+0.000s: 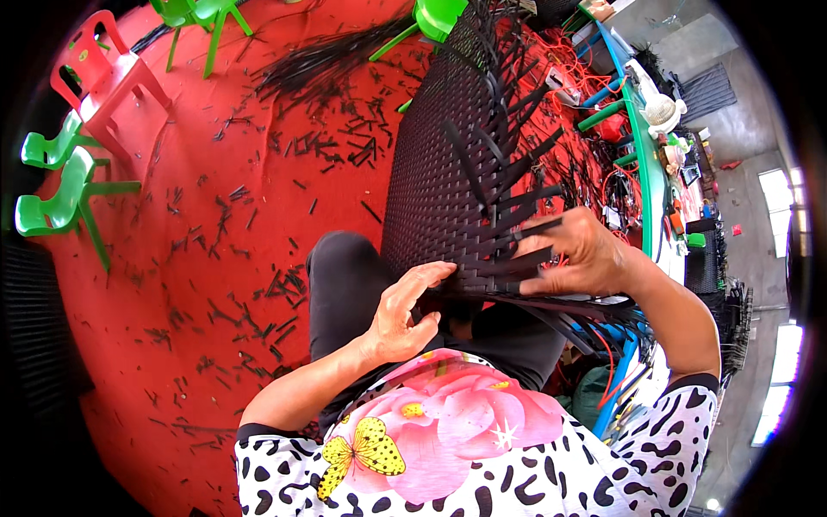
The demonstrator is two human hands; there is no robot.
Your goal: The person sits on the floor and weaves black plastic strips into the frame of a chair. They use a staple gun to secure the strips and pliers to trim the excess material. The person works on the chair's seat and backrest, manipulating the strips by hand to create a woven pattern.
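Note:
A large black woven panel [435, 164] stands slanted in front of me, with loose flat strips [517, 207] fringing its right side. My left hand [403, 317] rests against its near edge, fingers extended and thumb apart, holding nothing. At the panel's lower right corner is my right hand [586, 257], its fingertips smeared by motion. Its thumb and forefinger are spread, with the end of a black strip [527, 260] between them; no grip on it shows. Another strip crosses the upper fingers. The panel's lower edge sits by my knees.
Cut black scraps [366, 153] litter the red floor [215, 284]. A bundle of long strips [327, 62] lies at the far side. Green chairs [65, 194] and a red chair [108, 77] stand left. A cluttered green-edged table [644, 172] runs along the right, with red cords [594, 65] beside it.

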